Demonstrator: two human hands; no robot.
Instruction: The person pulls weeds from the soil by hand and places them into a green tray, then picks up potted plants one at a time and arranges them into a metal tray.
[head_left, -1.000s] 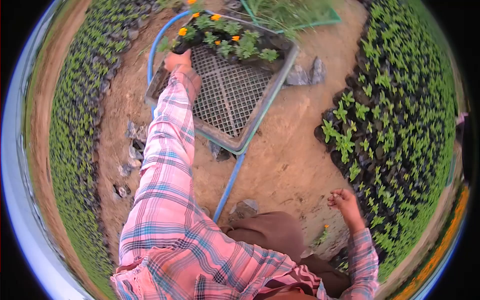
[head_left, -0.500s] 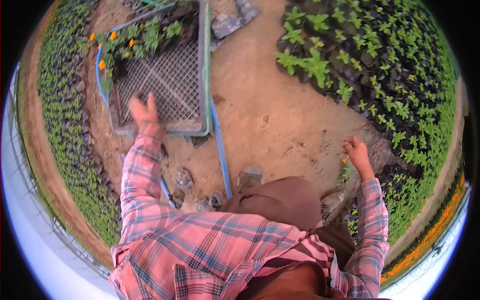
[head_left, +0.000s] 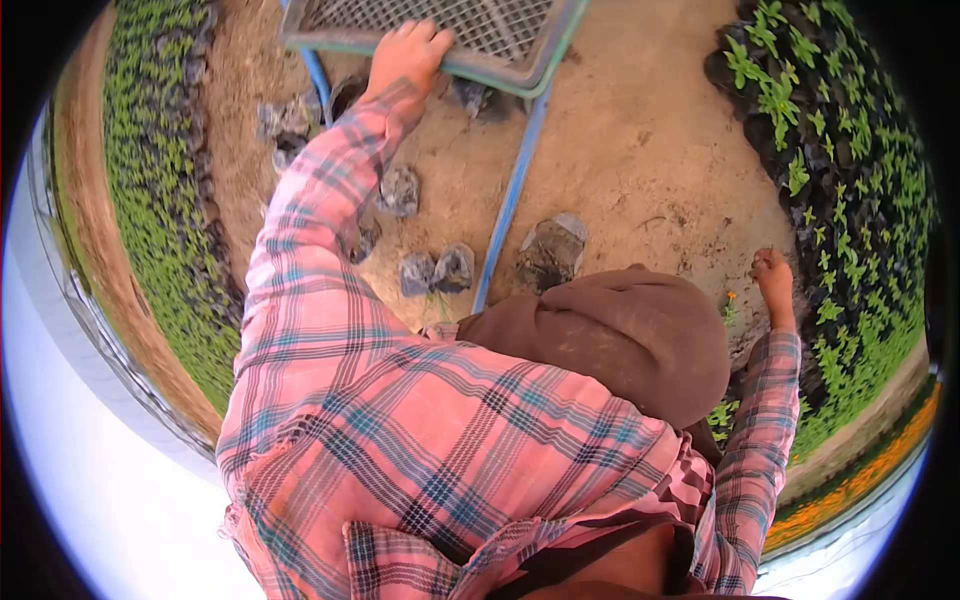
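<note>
My left hand (head_left: 405, 62) is at the near rim of a mesh-bottomed plastic crate (head_left: 500, 78) with a green edge, its fingers curled over the rim. Only the near part of this crate shows at the top of the view. Off to the right, my right hand (head_left: 773, 285) is held low with its fingers curled together; whether anything small is inside I cannot make out. Below that hand, to its left, a small plant with an orange flower (head_left: 729, 312) stands by the seedling bed.
A blue bar (head_left: 515, 190) runs from under the crate towards my brown-clothed knee (head_left: 620, 330). Soil-filled plastic bags (head_left: 552, 250) sit on the bare ground. Dense seedlings (head_left: 850, 200) grow at right, and another seedling bed (head_left: 150, 180) lines the left.
My left hand has come onto the crate's near rim from above its mesh. The view has shifted, so the crate lies higher and its flowering plants are out of sight. My right hand stays curled.
</note>
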